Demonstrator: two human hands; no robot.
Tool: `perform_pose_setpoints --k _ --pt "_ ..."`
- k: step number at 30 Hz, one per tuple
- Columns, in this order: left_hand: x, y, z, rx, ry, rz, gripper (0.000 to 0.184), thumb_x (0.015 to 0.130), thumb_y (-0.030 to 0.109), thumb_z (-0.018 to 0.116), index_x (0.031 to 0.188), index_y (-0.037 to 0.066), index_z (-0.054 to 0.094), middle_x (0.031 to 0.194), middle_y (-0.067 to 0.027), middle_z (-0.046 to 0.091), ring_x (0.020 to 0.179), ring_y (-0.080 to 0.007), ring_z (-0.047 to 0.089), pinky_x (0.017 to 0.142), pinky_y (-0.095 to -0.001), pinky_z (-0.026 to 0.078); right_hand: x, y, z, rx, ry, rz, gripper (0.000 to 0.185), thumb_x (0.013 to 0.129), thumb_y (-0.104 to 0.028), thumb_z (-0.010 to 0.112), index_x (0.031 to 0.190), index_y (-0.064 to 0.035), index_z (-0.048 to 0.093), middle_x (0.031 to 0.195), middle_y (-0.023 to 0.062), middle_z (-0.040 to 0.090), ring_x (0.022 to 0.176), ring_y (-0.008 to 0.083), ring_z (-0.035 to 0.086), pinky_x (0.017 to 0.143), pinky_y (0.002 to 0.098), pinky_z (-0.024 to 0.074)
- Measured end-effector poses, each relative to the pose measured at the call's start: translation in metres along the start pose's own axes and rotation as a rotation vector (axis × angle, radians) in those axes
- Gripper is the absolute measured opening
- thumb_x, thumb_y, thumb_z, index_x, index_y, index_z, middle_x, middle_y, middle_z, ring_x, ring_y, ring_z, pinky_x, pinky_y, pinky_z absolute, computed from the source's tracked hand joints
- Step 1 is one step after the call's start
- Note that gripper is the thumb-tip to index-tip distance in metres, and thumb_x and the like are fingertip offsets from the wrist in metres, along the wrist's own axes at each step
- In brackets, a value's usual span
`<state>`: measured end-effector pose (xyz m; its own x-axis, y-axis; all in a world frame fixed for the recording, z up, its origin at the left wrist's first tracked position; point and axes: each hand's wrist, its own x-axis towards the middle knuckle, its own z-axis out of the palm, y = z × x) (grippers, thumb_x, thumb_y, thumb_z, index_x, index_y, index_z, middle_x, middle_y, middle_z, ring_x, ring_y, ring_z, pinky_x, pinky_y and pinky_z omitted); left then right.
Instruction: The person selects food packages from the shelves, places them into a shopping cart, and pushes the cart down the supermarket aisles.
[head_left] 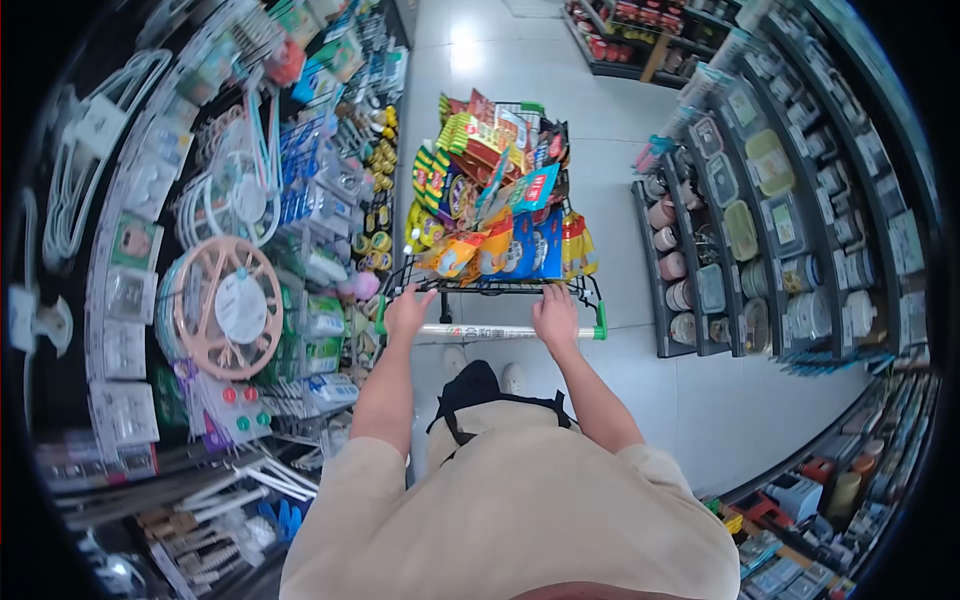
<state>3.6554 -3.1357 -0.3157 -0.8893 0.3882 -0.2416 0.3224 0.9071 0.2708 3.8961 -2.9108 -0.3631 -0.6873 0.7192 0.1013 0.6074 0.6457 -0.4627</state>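
Observation:
A shopping cart piled with colourful snack packets (490, 200) stands directly ahead of me. Its light push bar (480, 331) has green ends and printed lettering. My left hand (407, 308) is at the left part of the bar, fingers reaching forward toward the cart's rear frame. Toward the right end, my right hand (555, 313) rests over the bar, its fingers bent forward onto the black frame. Orange, blue and yellow bags lie nearest to my hands, with green-and-yellow packets at the left side of the pile.
On the left, shelves hold hangers, a pink round rack (228, 308) and packaged goods. Shelves with food containers (741, 230) and bowls stand on the right. More goods sit at the lower right. A grey tiled floor (620, 130) runs between the shelves.

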Motion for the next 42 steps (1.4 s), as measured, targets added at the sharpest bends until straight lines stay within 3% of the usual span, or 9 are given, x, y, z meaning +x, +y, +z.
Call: perform_pose_setpoints --k 11,13,23,30,42 --pt "-0.037 -0.009 0.009 -0.017 -0.032 -0.016 0.068 0.088 0.075 0.057 0.134 0.024 0.063 0.117 -0.0189 0.072 0.110 -0.0389 0.069 0.092 -0.0493 0.054 -0.027 0.007 -0.003 -0.048 -0.072 0.022 0.050 0.093 -0.024 0.056 0.139 -0.0041 0.056 0.147 0.0143 0.054 0.142 0.0391 0.044 0.115 0.0512 0.0383" --pt "-0.039 -0.013 0.020 0.012 0.047 0.011 0.063 0.090 0.070 0.059 0.131 0.023 0.064 0.103 -0.0175 0.076 0.099 -0.0385 0.072 0.085 -0.0495 0.055 -0.032 0.010 -0.006 -0.035 -0.073 0.014 0.048 0.093 -0.024 0.056 0.137 -0.0044 0.057 0.147 0.0136 0.055 0.143 0.0386 0.044 0.114 0.0512 0.0394" --pt "-0.051 -0.008 0.024 0.013 -0.009 -0.030 0.070 0.091 0.075 0.053 0.137 0.023 0.061 0.122 -0.0190 0.071 0.115 -0.0380 0.067 0.096 -0.0489 0.052 -0.039 0.021 -0.006 -0.005 0.016 0.018 0.044 0.091 -0.021 0.058 0.132 -0.0039 0.061 0.140 0.0127 0.058 0.139 0.0350 0.047 0.107 0.0512 0.0468" --pt "-0.056 -0.005 0.034 0.034 0.012 -0.011 0.067 0.093 0.071 0.053 0.137 0.021 0.061 0.123 -0.0192 0.071 0.115 -0.0397 0.066 0.096 -0.0495 0.052 -0.042 0.031 -0.013 0.032 -0.003 -0.020 0.043 0.089 -0.024 0.065 0.127 -0.0045 0.060 0.136 0.0125 0.059 0.138 0.0363 0.048 0.106 0.0490 0.0475" --pt "-0.039 -0.014 0.053 0.032 -0.012 0.093 0.074 0.096 0.071 0.048 0.141 0.012 0.056 0.128 -0.0203 0.068 0.121 -0.0394 0.063 0.101 -0.0486 0.048 -0.044 0.040 -0.020 0.056 -0.002 0.008 0.038 0.089 -0.022 0.063 0.121 -0.0034 0.061 0.130 0.0147 0.060 0.137 0.0381 0.049 0.102 0.0496 0.0511"
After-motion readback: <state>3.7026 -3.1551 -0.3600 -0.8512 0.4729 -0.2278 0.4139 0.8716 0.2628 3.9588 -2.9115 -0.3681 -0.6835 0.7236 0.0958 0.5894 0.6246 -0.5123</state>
